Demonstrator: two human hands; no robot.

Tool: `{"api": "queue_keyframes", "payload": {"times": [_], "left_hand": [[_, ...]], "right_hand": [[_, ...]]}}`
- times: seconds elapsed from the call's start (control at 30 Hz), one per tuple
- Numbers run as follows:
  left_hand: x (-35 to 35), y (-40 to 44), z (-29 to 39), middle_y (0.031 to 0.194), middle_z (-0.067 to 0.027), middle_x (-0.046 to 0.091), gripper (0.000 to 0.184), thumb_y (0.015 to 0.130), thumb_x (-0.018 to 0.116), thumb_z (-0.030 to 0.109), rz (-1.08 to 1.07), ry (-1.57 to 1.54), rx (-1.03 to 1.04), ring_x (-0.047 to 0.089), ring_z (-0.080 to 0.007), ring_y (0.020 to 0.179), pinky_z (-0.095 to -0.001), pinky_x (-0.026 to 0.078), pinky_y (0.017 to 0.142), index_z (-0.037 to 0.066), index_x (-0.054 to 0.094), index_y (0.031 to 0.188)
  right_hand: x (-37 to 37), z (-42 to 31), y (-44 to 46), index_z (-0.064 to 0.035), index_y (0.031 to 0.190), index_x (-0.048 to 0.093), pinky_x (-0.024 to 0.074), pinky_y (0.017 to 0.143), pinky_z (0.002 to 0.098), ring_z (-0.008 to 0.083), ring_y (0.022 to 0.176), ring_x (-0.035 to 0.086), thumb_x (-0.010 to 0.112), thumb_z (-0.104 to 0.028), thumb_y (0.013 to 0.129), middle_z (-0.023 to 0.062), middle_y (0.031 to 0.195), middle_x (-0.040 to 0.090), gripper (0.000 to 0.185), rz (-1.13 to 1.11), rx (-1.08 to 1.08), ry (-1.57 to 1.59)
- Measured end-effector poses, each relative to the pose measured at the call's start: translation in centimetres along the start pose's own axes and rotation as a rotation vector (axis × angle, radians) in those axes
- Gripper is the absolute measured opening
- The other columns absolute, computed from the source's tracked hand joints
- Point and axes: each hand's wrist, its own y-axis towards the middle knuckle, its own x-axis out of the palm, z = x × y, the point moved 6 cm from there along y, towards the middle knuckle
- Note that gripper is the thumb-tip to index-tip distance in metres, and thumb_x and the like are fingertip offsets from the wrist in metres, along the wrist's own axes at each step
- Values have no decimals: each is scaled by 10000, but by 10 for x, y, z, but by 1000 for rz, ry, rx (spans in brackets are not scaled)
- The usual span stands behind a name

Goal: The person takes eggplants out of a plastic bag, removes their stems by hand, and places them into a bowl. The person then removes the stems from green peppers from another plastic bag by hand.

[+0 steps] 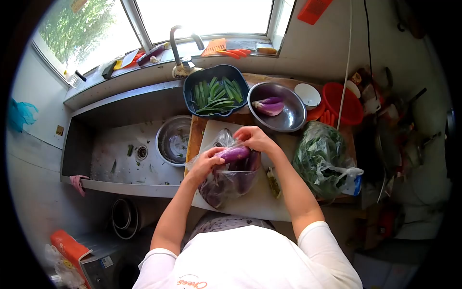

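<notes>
- Nearby, a clear plastic bag (pixel 230 187) of eggplants (pixel 250 177) rests on the white cutting board (pixel 257 208).
- At its opening, the left hand (pixel 207 163) grips one purple eggplant (pixel 234 154).
- Just above that eggplant, the right hand (pixel 255 138) curls its fingers; I cannot tell whether they pinch film or skin.
- Beyond, a steel bowl (pixel 285 118) holds more eggplant (pixel 269 107), beside a dark blue basin (pixel 188 79) of green pods (pixel 216 95).
- Farthest, a window (pixel 202 17) stands behind the faucet (pixel 175 47).
</notes>
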Motion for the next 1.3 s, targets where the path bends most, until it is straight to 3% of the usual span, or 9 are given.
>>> {"api": "queue_keyframes", "payload": {"times": [0.13, 0.23, 0.3, 0.47, 0.67, 0.77, 0.9, 1.07, 1.3], "left_hand": [[20, 0, -13, 1048, -78, 584, 518, 737, 615, 212, -26, -240, 1, 573, -147, 926, -255, 498, 832, 10, 525, 1205], [33, 6, -2, 960, -73, 610, 462, 783, 561, 273, -249, -714, 107, 588, -158, 835, -275, 507, 805, 10, 530, 1162], [37, 10, 4, 937, -61, 633, 402, 864, 533, 241, -134, -601, 70, 605, -156, 788, -266, 507, 729, -1, 533, 1186], [40, 13, 14, 981, -32, 646, 378, 956, 511, 262, 73, -211, -53, 615, -118, 771, -247, 486, 609, 34, 519, 1257], [57, -6, 6, 794, -13, 560, 420, 872, 665, 204, 174, 247, -31, 580, -137, 720, -283, 485, 614, 27, 541, 1233], [86, -34, 56, 914, -108, 565, 484, 828, 694, 235, 501, 1475, 483, 576, -248, 851, -367, 476, 738, 23, 531, 1232], [114, -48, 107, 971, -159, 558, 438, 828, 674, 247, 557, 1392, 647, 547, -332, 895, -413, 451, 789, 10, 552, 1176], [104, -16, 32, 677, 65, 430, 259, 992, 474, 321, 28, 21, -18, 369, -13, 534, -182, 268, 454, 92, 555, 903], [127, -24, 29, 643, 43, 417, 278, 969, 521, 317, 34, -65, -101, 382, -60, 521, -231, 317, 458, 61, 538, 862]], "right_hand": [[-12, 31, -7, -12, 863, 655, 476, 604, 246, 106, 669, 596, 646, 64, 682, 43, 727, 649, 196, -191, 130, -30], [-8, 21, -17, 7, 840, 645, 492, 611, 256, 113, 695, 614, 591, 108, 686, 49, 738, 649, 192, -90, 89, 460], [2, 11, -23, 35, 985, 627, 516, 755, 282, 165, 927, 639, 570, 107, 704, 73, 908, 655, 295, -80, 13, 319], [-5, -39, -55, -23, 1205, 494, 471, 852, 287, 144, 956, 598, 684, 21, 728, 57, 1121, 596, 515, -26, -130, 774], [-15, -61, -80, -64, 1068, 504, 514, 760, 328, 253, 877, 653, 717, -18, 647, 147, 976, 633, 474, 686, -271, -60], [-18, -89, -94, -49, 1084, 470, 507, 810, 318, 241, 945, 653, 655, 41, 653, 139, 1046, 639, 478, 616, -485, 6], [-19, -87, -95, -42, 1030, 460, 505, 721, 319, 249, 801, 627, 671, 13, 651, 113, 885, 593, 437, 654, -502, 178], [-16, -92, -100, -55, 1033, 424, 501, 721, 271, 125, 806, 595, 613, 64, 709, 67, 872, 591, 394, 632, -487, 479], [-20, -94, -112, -43, 1025, 404, 519, 713, 267, 123, 771, 598, 582, 87, 732, 68, 853, 580, 367, 714, -435, 595]]}}
